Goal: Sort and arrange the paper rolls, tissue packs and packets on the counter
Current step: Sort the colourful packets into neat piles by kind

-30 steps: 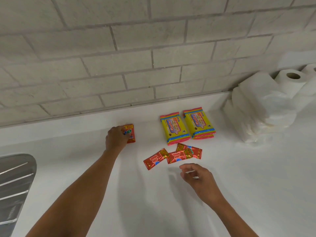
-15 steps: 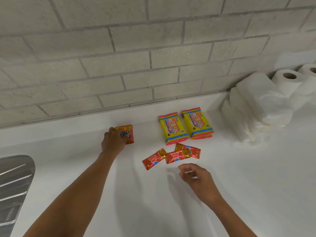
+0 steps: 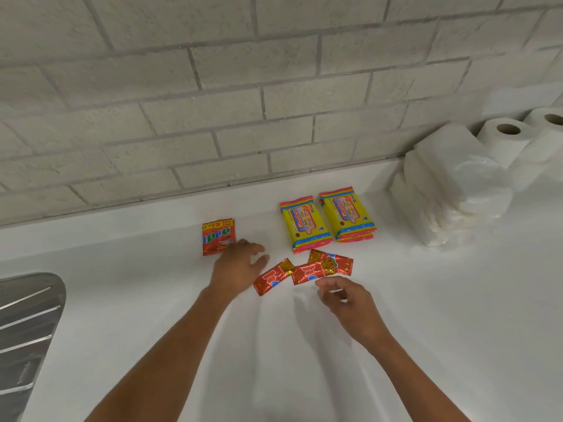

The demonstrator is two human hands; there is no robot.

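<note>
head view: left hand (image 3: 236, 271) covers red packet (image 3: 217, 239) corner.

Left hand (image 3: 236, 269) spread, right hand (image 3: 350, 303) loosely curled.

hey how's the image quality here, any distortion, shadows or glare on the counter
Head view: wide-angle distortion bows the tile wall lines; soft, even lighting casts faint shadows of both arms on the white counter; mild glare on the clear-wrapped tissue packs and the metal drainboard; the left hand looks slightly motion-blurred, while the yellow wipes packs read fairly sharp.
</note>
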